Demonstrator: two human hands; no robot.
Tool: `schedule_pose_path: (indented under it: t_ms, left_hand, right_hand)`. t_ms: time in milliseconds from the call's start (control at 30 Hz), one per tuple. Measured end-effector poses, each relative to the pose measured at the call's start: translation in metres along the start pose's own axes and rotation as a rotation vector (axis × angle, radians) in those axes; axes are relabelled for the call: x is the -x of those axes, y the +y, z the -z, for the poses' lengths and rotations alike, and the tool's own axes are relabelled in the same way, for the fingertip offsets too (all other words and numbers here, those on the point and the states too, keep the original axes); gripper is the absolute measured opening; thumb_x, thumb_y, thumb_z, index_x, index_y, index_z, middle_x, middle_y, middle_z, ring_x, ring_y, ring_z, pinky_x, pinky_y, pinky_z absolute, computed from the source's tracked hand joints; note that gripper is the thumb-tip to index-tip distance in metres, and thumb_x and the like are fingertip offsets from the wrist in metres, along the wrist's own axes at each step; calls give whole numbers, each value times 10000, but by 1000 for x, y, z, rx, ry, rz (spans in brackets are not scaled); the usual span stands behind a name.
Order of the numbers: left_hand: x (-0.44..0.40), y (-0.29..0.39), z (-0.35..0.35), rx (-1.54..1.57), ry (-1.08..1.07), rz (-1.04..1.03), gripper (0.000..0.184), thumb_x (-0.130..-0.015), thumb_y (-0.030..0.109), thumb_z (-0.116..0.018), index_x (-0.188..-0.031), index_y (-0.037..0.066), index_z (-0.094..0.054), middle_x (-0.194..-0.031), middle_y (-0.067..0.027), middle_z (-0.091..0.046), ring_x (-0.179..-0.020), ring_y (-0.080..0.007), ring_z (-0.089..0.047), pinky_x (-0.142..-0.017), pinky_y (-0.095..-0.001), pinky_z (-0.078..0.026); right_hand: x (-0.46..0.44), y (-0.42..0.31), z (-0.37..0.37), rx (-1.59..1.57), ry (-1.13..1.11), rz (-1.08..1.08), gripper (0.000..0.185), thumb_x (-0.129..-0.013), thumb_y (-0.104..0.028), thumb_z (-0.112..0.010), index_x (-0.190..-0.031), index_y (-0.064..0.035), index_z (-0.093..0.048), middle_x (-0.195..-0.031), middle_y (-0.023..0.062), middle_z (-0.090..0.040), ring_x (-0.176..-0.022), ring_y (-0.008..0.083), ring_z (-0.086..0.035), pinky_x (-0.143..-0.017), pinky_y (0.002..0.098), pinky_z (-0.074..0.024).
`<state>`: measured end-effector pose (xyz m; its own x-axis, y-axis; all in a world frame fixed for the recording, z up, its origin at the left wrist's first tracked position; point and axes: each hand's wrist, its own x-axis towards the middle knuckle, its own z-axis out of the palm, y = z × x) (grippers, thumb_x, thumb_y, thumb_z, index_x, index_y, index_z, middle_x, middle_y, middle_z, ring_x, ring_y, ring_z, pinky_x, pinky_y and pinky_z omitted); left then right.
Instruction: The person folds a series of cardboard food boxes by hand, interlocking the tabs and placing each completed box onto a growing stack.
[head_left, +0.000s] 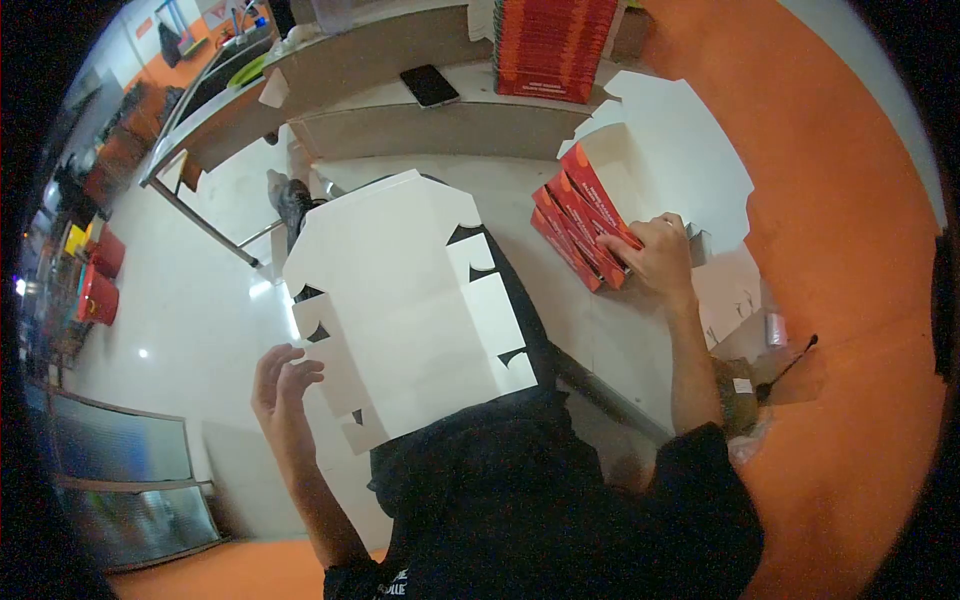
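A white cardboard box blank point(400, 310), partly folded with cut slots along both sides, lies across my lap. Beside its left edge is my left hand point(285, 380), raised with fingers apart and slightly curled, nothing in it. On the right, my right hand point(655, 255) has its fingers and thumb on the lower end of several red folded cartons point(580, 220). These cartons lean together at the mouth of an open white box point(690, 160).
A tall stack of red cartons point(555, 50) stands on the bench, with a black phone point(430, 86) to its left. An open cardboard box point(730, 295) sits by the orange wall point(850, 300). A metal rail point(205, 222) runs at upper left.
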<state>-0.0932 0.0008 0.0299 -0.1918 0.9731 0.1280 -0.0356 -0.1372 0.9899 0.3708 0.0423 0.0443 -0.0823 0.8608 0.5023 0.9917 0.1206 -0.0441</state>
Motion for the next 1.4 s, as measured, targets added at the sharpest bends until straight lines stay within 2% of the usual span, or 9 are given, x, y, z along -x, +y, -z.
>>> schedule_pose_path:
  t_ms: [167, 333, 467, 667, 733, 933, 1167, 1267, 1400]
  left_hand:
    - [0, 0, -5, -1, -6, -24, 235, -930, 175, -516, -1068, -13, -543, -984, -108, -585, -807, -183, -626, -726, -326, -501]
    - [-7, 9, -20, -111, -25, -141, 200, -920, 146, -529, -1028, -21, -558, -929, -91, -595, -816, -171, -620, -716, -317, -499]
    - [-43, 18, -108, -297, -257, -360, 227, -829, 58, -647, -1022, -32, -568, -979, -116, -617, -871, -190, -623, -765, -313, -502]
    - [-163, -64, -292, -534, -749, -762, 678, -755, 195, -723, -1338, 70, -400, -1310, -193, -479, -1177, -323, -500, -973, -391, -421]
    - [-184, -108, -337, -560, -774, -605, 691, -739, 97, -686, -1355, 51, -377, -1320, -204, -470, -1200, -342, -481, -1000, -389, -392]
    - [-181, -142, -342, -399, -1020, -138, 680, -699, -29, -594, -1344, 32, -386, -1226, -209, -549, -1106, -334, -554, -920, -384, -447]
    - [-178, -127, -349, -607, -1001, -294, 605, -736, 43, -606, -1313, 25, -424, -1153, -199, -594, -1071, -335, -569, -899, -393, -457]
    - [-178, -118, -345, -653, -945, -378, 554, -787, 140, -609, -1297, 7, -437, -1226, -244, -538, -1129, -372, -525, -942, -413, -426]
    - [-162, -47, -274, -521, -896, -633, 505, -812, 107, -594, -1284, 16, -443, -1288, -247, -477, -1207, -366, -455, -1024, -393, -352]
  right_hand:
    - [-2, -7, -5, 52, 167, -95, 510, -803, -506, -627, -565, -63, -539, -546, 96, -536, -569, 262, -484, -675, 392, -396]
    - [2, -1, -4, -21, 188, -62, 418, -776, -478, -666, -756, -62, -635, -649, 98, -593, -694, 258, -556, -778, 372, -401]
    - [13, -1, 40, -159, -19, -4, 461, -687, -345, -760, -1030, -69, -623, -916, 103, -626, -909, 267, -575, -905, 372, -383]
    - [13, 12, 59, -119, -390, -55, 581, -580, -119, -793, -1115, -97, -570, -1134, 77, -562, -1104, 257, -499, -970, 419, -358]
    - [16, 22, 46, -38, -375, 33, 538, -595, -104, -779, -1094, -97, -577, -1124, 68, -566, -1110, 259, -493, -971, 426, -356]
    - [10, 23, 29, 75, -357, 57, 395, -678, -29, -683, -1057, -89, -589, -1119, 59, -571, -1154, 252, -462, -998, 456, -321]
    - [13, 21, 20, 164, -244, -71, 434, -710, -6, -633, -1136, -67, -573, -1252, 124, -494, -1224, 282, -413, -1045, 464, -286]
    - [19, 18, 30, 114, -174, -155, 488, -696, -22, -661, -1171, -66, -559, -1324, 143, -431, -1225, 309, -407, -1028, 454, -317]
    - [43, -11, 64, -228, 2, -332, 479, -700, -63, -715, -1156, -48, -569, -1184, 148, -545, -1074, 293, -543, -897, 388, -448]
